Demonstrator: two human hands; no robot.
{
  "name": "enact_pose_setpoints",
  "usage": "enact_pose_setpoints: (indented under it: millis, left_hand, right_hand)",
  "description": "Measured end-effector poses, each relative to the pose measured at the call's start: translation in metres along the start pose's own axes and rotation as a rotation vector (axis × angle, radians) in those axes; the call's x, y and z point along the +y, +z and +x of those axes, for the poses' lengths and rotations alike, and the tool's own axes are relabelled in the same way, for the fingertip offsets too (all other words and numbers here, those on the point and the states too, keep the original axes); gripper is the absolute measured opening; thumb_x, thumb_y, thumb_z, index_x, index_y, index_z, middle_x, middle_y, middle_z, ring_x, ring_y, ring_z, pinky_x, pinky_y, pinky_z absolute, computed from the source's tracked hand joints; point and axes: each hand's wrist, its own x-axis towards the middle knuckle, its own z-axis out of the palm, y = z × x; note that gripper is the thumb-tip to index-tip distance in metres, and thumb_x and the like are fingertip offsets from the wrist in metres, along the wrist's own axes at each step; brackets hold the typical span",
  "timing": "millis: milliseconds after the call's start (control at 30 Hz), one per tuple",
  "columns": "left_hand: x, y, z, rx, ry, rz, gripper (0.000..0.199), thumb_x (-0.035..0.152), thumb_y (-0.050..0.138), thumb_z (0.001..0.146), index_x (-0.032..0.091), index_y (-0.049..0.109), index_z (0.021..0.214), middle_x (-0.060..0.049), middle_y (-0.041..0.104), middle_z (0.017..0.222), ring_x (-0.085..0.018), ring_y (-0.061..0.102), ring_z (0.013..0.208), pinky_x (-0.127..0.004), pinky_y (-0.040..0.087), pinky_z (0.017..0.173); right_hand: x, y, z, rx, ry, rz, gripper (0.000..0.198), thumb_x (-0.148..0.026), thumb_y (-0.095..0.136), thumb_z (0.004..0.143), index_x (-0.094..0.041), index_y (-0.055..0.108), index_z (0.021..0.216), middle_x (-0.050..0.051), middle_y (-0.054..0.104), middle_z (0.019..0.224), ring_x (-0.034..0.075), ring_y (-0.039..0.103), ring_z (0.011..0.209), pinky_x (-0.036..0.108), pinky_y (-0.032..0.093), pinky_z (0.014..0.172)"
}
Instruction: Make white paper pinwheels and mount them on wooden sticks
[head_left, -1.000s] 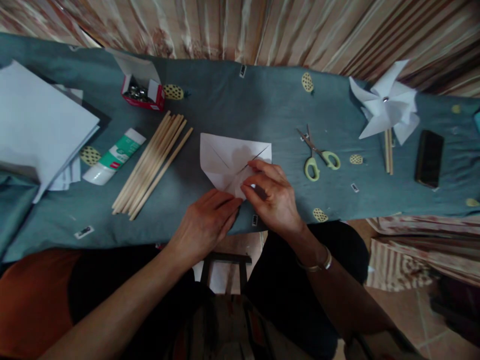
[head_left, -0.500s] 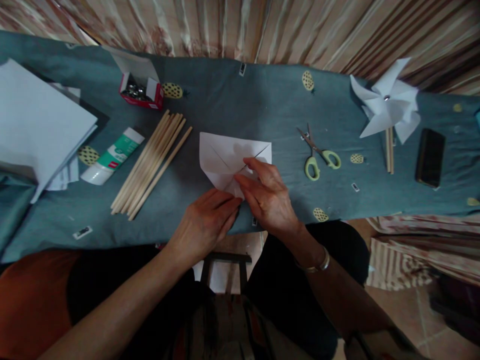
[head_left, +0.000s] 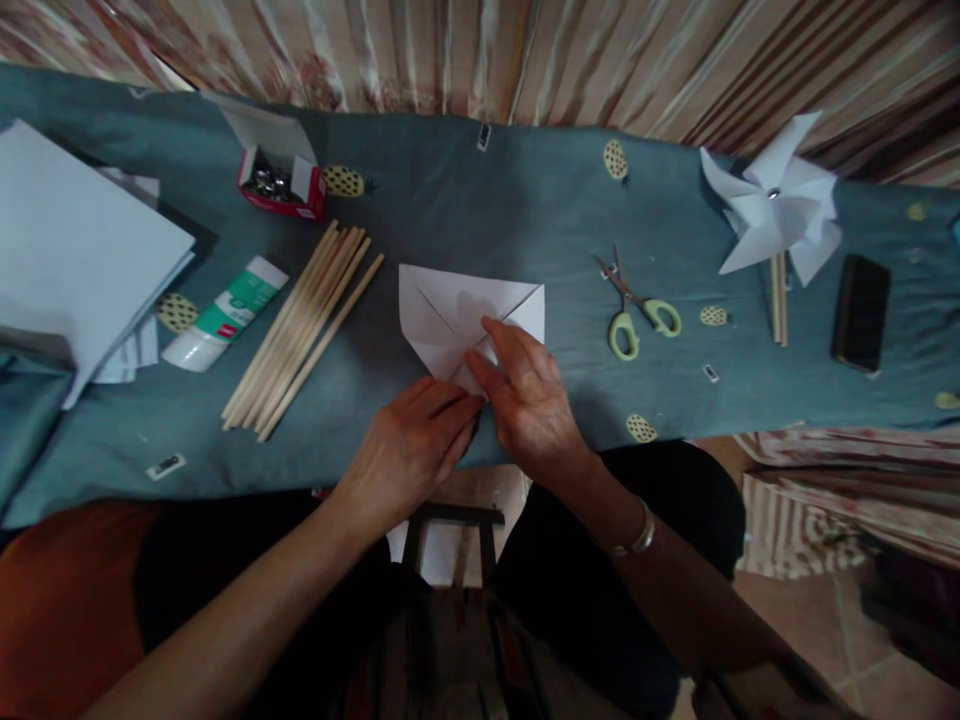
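Note:
A square of white paper (head_left: 439,300) with slits cut along its diagonals lies on the cloth in front of me. My left hand (head_left: 416,430) is closed on the paper's near corner, its fingers pinched together there. Over the lower right part of the paper is my right hand (head_left: 532,400), thumb and forefinger at the middle of the sheet, where a part of the paper seems folded in. That fold is partly hidden under the fingers. To the right lie scissors with green handles (head_left: 624,336), blades apart.
Left of the paper are several wooden sticks (head_left: 300,330), a glue stick (head_left: 225,315), an open red box of small metal pieces (head_left: 279,190) and stacked white sheets (head_left: 82,230). At right lie a paper pinwheel (head_left: 780,205) and a dark phone (head_left: 861,312). A curtain (head_left: 480,60) borders the far edge.
My right thumb and forefinger have shifted slightly left over the paper. The left hand stays at the near corner.

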Motion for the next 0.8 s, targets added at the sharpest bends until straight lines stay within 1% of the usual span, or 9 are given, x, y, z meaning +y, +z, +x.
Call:
enact_pose_setpoints:
  millis: [200,333,500,667,733,800]
  left_hand:
    - [0.0015,-0.0014,0.0001,-0.009,-0.010,0.030,0.018,0.019,0.049,0.099,0.017,0.067,0.101,-0.007,0.069,0.093,-0.020,0.065,0.083,-0.034,0.059,0.074]
    - [0.0030,-0.0033,0.0006,-0.006,-0.010,0.033,0.017,0.020,0.050,0.098,0.015,0.067,0.098,-0.008,0.068,0.092,-0.021,0.065,0.083,-0.034,0.058,0.075]
    - [0.0030,-0.0035,0.0003,-0.007,0.000,0.049,0.016,0.022,0.051,0.098,0.015,0.065,0.096,-0.008,0.067,0.091,-0.021,0.064,0.081,-0.036,0.059,0.073]
    - [0.0005,-0.0014,-0.0007,0.002,0.008,0.065,0.014,0.021,0.051,0.098,0.017,0.064,0.100,-0.007,0.067,0.092,-0.021,0.065,0.082,-0.036,0.059,0.074]
    - [-0.0003,-0.0007,-0.0010,0.003,0.006,0.066,0.014,0.020,0.052,0.097,0.016,0.064,0.103,-0.007,0.068,0.094,-0.021,0.065,0.084,-0.036,0.059,0.075]
    - [-0.0004,-0.0003,-0.0013,0.004,0.005,0.076,0.015,0.019,0.052,0.097,0.016,0.065,0.105,-0.007,0.068,0.095,-0.021,0.065,0.086,-0.035,0.059,0.077]
  right_hand:
    - [-0.0068,0.0035,-0.0022,-0.027,-0.022,-0.053,0.042,-0.010,0.039,0.098,-0.022,0.051,0.137,0.013,0.049,0.152,0.027,0.035,0.148,0.052,0.042,0.112]
    - [-0.0083,0.0057,-0.0021,-0.021,-0.057,-0.055,0.042,-0.012,0.031,0.100,-0.019,0.050,0.137,0.015,0.052,0.149,0.028,0.037,0.148,0.050,0.041,0.113]
    - [-0.0077,0.0081,-0.0019,-0.022,-0.082,-0.064,0.042,-0.014,0.033,0.101,-0.018,0.049,0.139,0.017,0.051,0.150,0.026,0.036,0.148,0.047,0.041,0.115]
    - [-0.0059,0.0100,-0.0019,0.005,-0.089,-0.073,0.040,-0.014,0.033,0.100,-0.017,0.052,0.135,0.017,0.052,0.148,0.027,0.034,0.149,0.049,0.040,0.115]
    - [-0.0049,0.0074,-0.0032,0.007,-0.079,-0.083,0.041,-0.012,0.035,0.098,-0.016,0.053,0.135,0.017,0.051,0.148,0.028,0.032,0.150,0.051,0.040,0.115]
    - [-0.0032,0.0014,-0.0046,-0.012,-0.066,-0.072,0.046,-0.009,0.035,0.095,-0.016,0.050,0.139,0.016,0.049,0.151,0.028,0.029,0.151,0.053,0.038,0.116]
